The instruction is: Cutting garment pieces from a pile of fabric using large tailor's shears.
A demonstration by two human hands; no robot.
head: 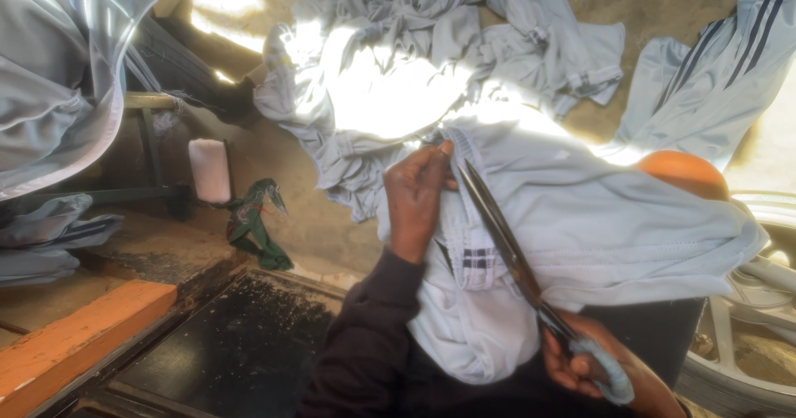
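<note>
My left hand (419, 196) pinches the top edge of a light grey garment (597, 219) that lies draped over my lap. My right hand (593, 364) grips the cloth-wrapped handles of long dark scissors (497, 227). The scissor blades point up toward my left fingers, lying along the garment's waistband near a small checked label (475, 259). The blades look nearly closed. A dark sleeve covers my left forearm.
A heap of similar grey garments (414, 61) lies on the ground ahead, and striped grey trousers (713, 78) at the right. A white roll (209, 169), green cloth scrap (257, 223), orange wooden plank (75, 335), orange round object (684, 173) and a wheel (746, 327) surround me.
</note>
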